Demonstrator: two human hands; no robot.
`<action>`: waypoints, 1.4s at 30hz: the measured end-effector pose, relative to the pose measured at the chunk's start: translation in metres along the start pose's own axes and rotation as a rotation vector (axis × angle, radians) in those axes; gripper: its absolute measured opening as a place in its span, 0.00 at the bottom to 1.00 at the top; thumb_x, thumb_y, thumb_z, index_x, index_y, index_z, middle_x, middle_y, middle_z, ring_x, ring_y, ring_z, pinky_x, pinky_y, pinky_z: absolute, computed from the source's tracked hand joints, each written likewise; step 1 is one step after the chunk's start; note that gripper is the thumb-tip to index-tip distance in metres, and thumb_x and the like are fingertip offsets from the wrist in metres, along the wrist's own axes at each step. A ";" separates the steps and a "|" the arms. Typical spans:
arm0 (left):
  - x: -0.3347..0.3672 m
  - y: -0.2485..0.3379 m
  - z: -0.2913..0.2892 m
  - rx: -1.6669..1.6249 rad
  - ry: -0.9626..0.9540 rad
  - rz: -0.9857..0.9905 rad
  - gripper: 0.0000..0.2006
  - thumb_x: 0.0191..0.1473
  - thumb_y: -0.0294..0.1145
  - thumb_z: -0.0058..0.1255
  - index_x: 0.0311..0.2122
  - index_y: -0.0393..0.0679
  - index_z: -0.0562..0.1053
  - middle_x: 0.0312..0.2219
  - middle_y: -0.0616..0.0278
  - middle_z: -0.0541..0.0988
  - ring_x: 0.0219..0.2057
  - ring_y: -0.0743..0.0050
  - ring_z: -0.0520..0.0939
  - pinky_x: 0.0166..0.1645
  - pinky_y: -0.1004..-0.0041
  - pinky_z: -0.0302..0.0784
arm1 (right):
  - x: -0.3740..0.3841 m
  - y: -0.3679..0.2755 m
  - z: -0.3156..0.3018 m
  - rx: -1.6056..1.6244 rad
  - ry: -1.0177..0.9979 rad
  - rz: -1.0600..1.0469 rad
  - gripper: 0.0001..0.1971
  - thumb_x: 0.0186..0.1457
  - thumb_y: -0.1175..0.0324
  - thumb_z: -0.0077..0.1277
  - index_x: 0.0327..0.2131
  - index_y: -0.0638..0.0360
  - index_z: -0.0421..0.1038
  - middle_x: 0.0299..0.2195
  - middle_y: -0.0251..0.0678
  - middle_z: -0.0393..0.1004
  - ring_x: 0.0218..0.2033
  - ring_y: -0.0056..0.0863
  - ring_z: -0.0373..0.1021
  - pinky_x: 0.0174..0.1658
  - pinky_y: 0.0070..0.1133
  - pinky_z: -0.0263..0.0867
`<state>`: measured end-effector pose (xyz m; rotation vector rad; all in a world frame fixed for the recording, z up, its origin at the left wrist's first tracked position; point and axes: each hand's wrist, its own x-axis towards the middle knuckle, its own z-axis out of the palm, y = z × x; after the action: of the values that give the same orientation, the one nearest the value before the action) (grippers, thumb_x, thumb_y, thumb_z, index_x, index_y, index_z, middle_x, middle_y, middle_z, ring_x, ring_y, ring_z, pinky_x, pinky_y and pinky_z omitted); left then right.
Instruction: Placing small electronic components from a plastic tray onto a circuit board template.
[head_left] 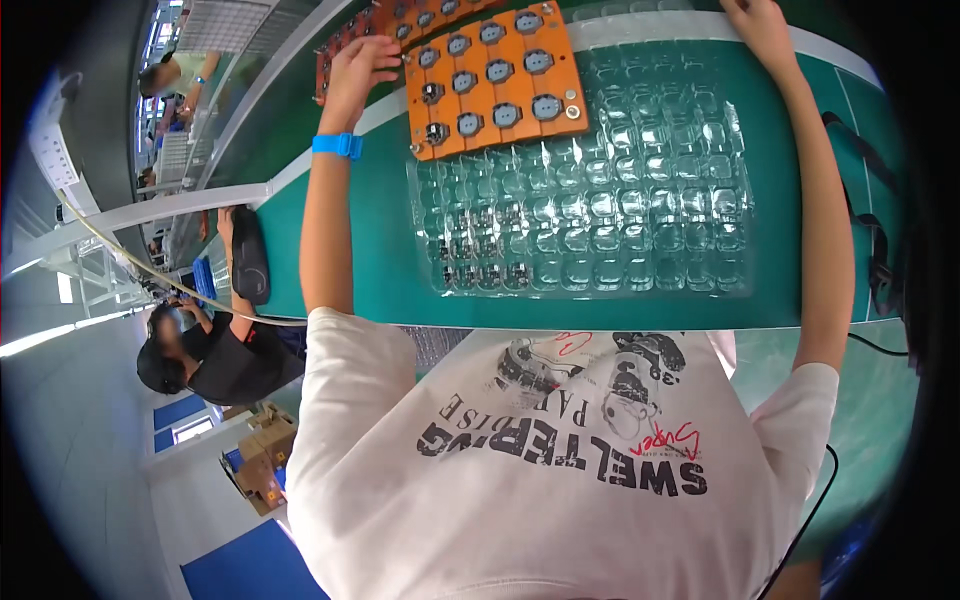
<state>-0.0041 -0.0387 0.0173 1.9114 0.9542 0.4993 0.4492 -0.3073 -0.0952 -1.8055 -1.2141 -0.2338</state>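
An orange fixture plate (482,89) with rows of grey round sockets lies tilted over the far part of a clear plastic blister tray (690,190). Two sockets at its left side carry small black-and-metal parts (437,132). More small dark parts (490,272) sit in pockets at the tray's near left. My left hand (362,75), above a blue wristband, is by the plate's upper left edge with its fingers stretched out and nothing visible in them. My right hand (762,28) reaches to the far right; the frame's top edge cuts off its fingers.
More orange plates (390,20) stand behind my left hand. A white rail (650,28) runs along the far side of the green table (380,225). Left of me are a dark pouch (250,257) and a co-worker in black (240,355). Black straps (868,210) lie at the right.
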 end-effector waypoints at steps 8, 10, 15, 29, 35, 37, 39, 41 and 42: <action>0.037 -0.033 -0.017 -0.835 -0.008 -0.415 0.09 0.57 0.29 0.49 0.38 0.34 0.70 0.55 0.29 0.68 0.59 0.38 0.68 0.61 0.54 0.68 | 0.004 -0.043 -0.014 0.049 -0.014 0.027 0.07 0.49 0.71 0.50 0.26 0.65 0.76 0.24 0.49 0.76 0.26 0.45 0.75 0.32 0.33 0.69; 0.045 -0.022 -0.008 -0.903 0.055 -0.392 0.08 0.57 0.29 0.49 0.37 0.34 0.70 0.53 0.30 0.69 0.59 0.38 0.68 0.62 0.54 0.68 | 0.003 -0.042 -0.016 0.026 -0.004 0.043 0.07 0.49 0.71 0.50 0.26 0.64 0.76 0.24 0.49 0.76 0.26 0.45 0.75 0.32 0.33 0.69; 0.065 0.007 0.012 -0.348 0.171 -0.320 0.11 0.57 0.30 0.49 0.41 0.33 0.71 0.44 0.46 0.77 0.48 0.50 0.78 0.55 0.57 0.76 | -0.003 -0.035 -0.024 0.015 0.019 0.058 0.06 0.48 0.71 0.51 0.26 0.63 0.76 0.24 0.48 0.76 0.26 0.46 0.74 0.32 0.33 0.69; 0.160 -0.080 -0.058 0.847 0.153 -0.205 0.24 0.47 0.48 0.55 0.30 0.29 0.79 0.26 0.45 0.81 0.27 0.56 0.84 0.31 0.59 0.78 | -0.003 -0.037 -0.017 0.000 0.012 0.049 0.06 0.47 0.69 0.52 0.25 0.60 0.77 0.24 0.46 0.77 0.27 0.46 0.75 0.33 0.34 0.70; 0.179 -0.090 -0.078 0.351 0.307 -0.483 0.24 0.49 0.49 0.54 0.32 0.30 0.76 0.21 0.52 0.78 0.18 0.57 0.78 0.22 0.64 0.72 | 0.001 -0.038 -0.013 0.027 0.005 0.074 0.07 0.48 0.68 0.52 0.26 0.59 0.77 0.25 0.46 0.77 0.28 0.45 0.75 0.34 0.34 0.71; 0.181 -0.083 -0.066 0.361 0.234 -0.476 0.24 0.49 0.48 0.54 0.35 0.30 0.75 0.23 0.52 0.78 0.19 0.57 0.78 0.21 0.65 0.72 | 0.000 -0.039 -0.014 0.017 0.011 0.085 0.07 0.48 0.68 0.52 0.26 0.59 0.78 0.25 0.45 0.78 0.29 0.44 0.76 0.35 0.34 0.71; 0.182 -0.071 -0.043 0.366 0.151 -0.464 0.24 0.49 0.48 0.54 0.37 0.31 0.74 0.25 0.52 0.77 0.20 0.58 0.78 0.20 0.66 0.71 | -0.001 -0.036 -0.012 -0.009 0.011 0.100 0.07 0.48 0.67 0.52 0.26 0.58 0.78 0.26 0.45 0.78 0.29 0.44 0.76 0.36 0.35 0.71; 0.184 -0.054 -0.003 0.469 0.213 -0.429 0.25 0.49 0.48 0.54 0.36 0.30 0.73 0.28 0.50 0.76 0.23 0.57 0.78 0.21 0.65 0.74 | -0.006 -0.028 -0.013 -0.052 0.017 0.124 0.08 0.48 0.67 0.52 0.27 0.58 0.78 0.26 0.45 0.78 0.30 0.44 0.76 0.36 0.35 0.71; 0.182 -0.044 -0.006 0.465 0.216 -0.412 0.25 0.49 0.48 0.54 0.36 0.30 0.73 0.28 0.50 0.76 0.23 0.57 0.78 0.21 0.65 0.74 | -0.003 -0.031 -0.014 -0.036 0.012 0.112 0.08 0.49 0.66 0.52 0.27 0.58 0.78 0.26 0.45 0.78 0.30 0.45 0.76 0.36 0.35 0.71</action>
<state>0.0863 0.1199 -0.0245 2.0048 1.6770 0.2531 0.4271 -0.3168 -0.0716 -1.8945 -1.1028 -0.2028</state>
